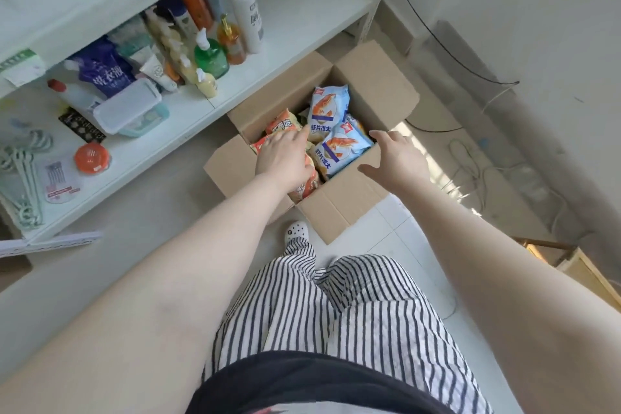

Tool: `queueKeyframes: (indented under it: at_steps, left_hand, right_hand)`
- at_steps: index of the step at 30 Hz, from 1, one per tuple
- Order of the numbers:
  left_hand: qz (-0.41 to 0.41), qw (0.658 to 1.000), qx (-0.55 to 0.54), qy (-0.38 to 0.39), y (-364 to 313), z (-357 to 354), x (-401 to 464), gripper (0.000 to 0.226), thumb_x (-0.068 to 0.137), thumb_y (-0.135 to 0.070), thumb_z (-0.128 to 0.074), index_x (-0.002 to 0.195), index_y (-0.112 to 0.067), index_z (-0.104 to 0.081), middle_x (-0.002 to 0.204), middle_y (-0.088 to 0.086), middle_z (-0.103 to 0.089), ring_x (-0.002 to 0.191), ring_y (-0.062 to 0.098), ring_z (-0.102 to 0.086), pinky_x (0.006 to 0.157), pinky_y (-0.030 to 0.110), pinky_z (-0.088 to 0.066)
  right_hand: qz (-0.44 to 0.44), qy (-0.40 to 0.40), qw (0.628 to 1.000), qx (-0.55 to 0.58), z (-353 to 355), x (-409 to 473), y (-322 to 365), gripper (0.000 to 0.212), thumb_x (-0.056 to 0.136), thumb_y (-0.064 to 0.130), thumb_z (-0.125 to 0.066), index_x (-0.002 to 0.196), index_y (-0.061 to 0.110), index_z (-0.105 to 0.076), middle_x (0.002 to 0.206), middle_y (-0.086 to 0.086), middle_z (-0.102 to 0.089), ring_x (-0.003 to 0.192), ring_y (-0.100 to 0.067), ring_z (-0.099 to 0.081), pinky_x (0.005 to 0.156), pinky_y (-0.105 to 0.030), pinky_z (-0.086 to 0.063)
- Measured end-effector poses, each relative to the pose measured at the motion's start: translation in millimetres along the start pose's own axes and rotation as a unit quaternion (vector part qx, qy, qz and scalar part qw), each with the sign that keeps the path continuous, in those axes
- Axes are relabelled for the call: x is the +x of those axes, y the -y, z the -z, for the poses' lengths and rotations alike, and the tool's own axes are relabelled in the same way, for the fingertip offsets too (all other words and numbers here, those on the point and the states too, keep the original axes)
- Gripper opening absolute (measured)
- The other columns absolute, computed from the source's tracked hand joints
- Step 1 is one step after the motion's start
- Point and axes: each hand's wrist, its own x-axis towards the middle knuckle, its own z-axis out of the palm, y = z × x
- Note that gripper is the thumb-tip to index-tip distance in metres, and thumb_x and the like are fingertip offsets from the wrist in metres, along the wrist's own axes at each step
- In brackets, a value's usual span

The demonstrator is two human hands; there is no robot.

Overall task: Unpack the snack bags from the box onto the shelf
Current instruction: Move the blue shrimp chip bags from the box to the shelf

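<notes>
**A:** Where do the snack bags lie, and how?

**B:** In the open cardboard box point(349, 198) on the floor, beside the lower shelf point(188, 111). Two blue bags point(327, 104) stand along the far and right side of the box, the nearer blue bag point(341, 148) with its long axis running from my right hand toward the far left corner. The orange bags point(284, 123) fill the left side.

**A:** Which of your hands is nearer to what?

**B:** My left hand point(285, 158) is down on the orange bags, fingers extended and touching them, not yet curled round one. My right hand point(396, 158) hovers over the box's right edge, fingers spread and holding nothing; the nearer blue bag lies just to its left.

**A:** So what does the next move depend on?

**B:** In my judgement, on side: the left takes an orange bag, since the shelf lies to my left, past bottles point(242, 17) and a lidded container point(129, 107). No bag sits there yet.
</notes>
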Motion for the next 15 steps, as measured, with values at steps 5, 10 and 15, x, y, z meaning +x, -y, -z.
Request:
queueKeyframes:
  at_steps: [5,10,15]
  left_hand:
    - [0.014,1.0,-0.022,0.004,4,-15,52,0.078,0.087,-0.034,-0.062,0.152,-0.022,-0.02,0.152,0.005,-0.036,0.139,0.026,-0.034,0.115,0.04,-0.026]
    - [0.074,0.994,-0.075,0.032,13,-72,122,0.079,0.089,-0.037,-0.062,0.152,-0.024,-0.018,0.155,0.005,-0.031,0.143,0.027,-0.027,0.115,0.042,-0.028]
    - [0.13,0.979,-0.147,0.063,20,-157,199,0.083,0.085,-0.041,-0.067,0.151,-0.022,-0.023,0.15,0.008,-0.04,0.136,0.028,-0.039,0.108,0.043,-0.039]
  right_hand:
    - [0.011,0.04,0.999,-0.008,-4,61,-14,0.072,0.084,0.046,-0.069,0.145,0.023,-0.039,0.135,-0.006,-0.051,0.124,-0.026,-0.047,0.08,-0.035,-0.044]
    - [0.009,0.077,0.997,0.017,-43,157,-47,0.07,0.083,0.046,-0.069,0.143,0.024,-0.041,0.134,-0.004,-0.052,0.123,-0.026,-0.048,0.088,-0.038,-0.047]
    - [-0.023,0.108,0.993,0.046,-107,266,-86,0.068,0.08,0.048,-0.071,0.138,0.024,-0.046,0.123,-0.008,-0.057,0.116,-0.031,-0.054,0.077,-0.034,-0.042]
